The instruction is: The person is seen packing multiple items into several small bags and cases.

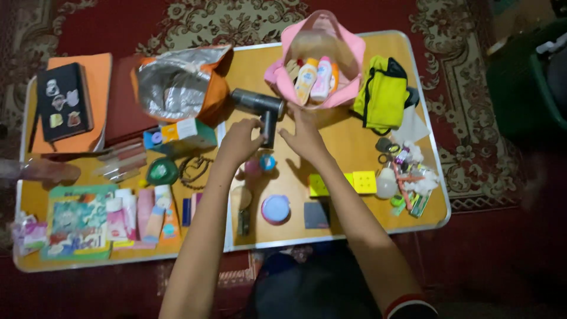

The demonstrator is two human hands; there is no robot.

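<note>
1. Gripping the dark hair dryer by its handle, my left hand has its fingers wrapped round it.
2. My right hand rests just beside it, fingers seemingly spread flat on the table.
3. The pink bag stands just behind.

Your left hand grips the handle of the dark hair dryer — your right hand rests just right of it. Beyond the dryer's right end stands the pink bag — bottles inside.
</note>
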